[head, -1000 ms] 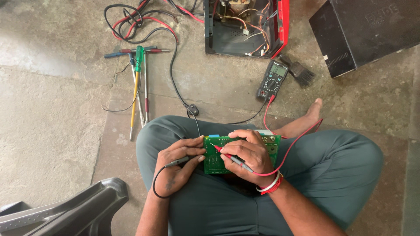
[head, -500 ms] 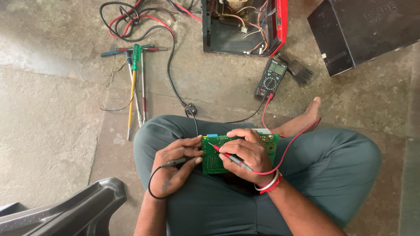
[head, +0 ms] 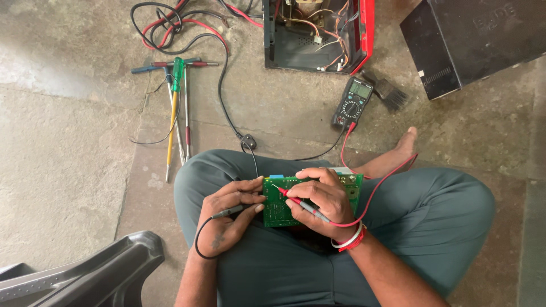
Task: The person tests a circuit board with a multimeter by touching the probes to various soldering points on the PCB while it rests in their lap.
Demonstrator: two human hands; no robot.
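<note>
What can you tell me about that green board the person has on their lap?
The green circuit board is a flat rectangle lying across the lap, dotted with small solder points and a pale strip along its far edge. The left hand steadies its left side while holding a black probe. The right hand covers its middle and presses the red probe tip onto it.

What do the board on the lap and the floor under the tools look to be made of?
The circuit board looks like rigid laminate with a glossy green coating, dotted with small solder points. The floor looks like rough, matte concrete, grey and blotchy with a seam line. The screwdrivers show bare metal shafts and likely plastic handles.
</note>
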